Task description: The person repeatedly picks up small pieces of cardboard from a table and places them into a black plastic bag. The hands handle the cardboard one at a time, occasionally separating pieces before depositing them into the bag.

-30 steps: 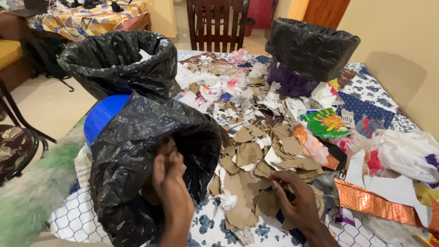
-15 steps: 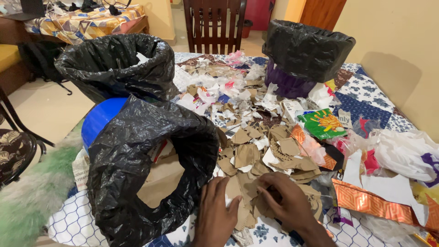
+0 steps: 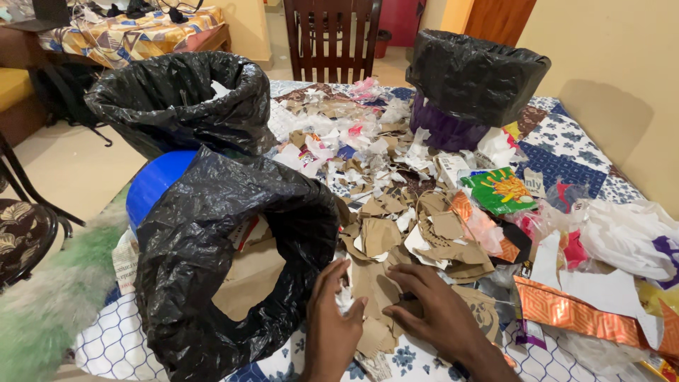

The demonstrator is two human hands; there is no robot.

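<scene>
Both hands are sliding a little up the frame since before; the left hand [image 3: 332, 322] and right hand [image 3: 435, 311] are pressing flat, fingers spread, on brown cardboard scraps [image 3: 385, 283] at bottom middle; a black bag [image 3: 205, 233] is gaping just left; the flowery counter [image 3: 566, 152] is sitting by a yellow wall [image 3: 615, 64].

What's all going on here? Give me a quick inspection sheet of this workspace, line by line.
Surface: table under a patterned blue and white cloth.
Job's things: brown cardboard scraps piled beside the near black-lined bin, which already holds cardboard.
Clutter: torn white paper, green wrapper, orange foil strip, white plastic bags, two more black-lined bins.
Grippers: left hand and right hand both rest on the scraps, fingers spread.
Cables: nothing seen.
Surroundings: wooden chair, yellow walls.
</scene>
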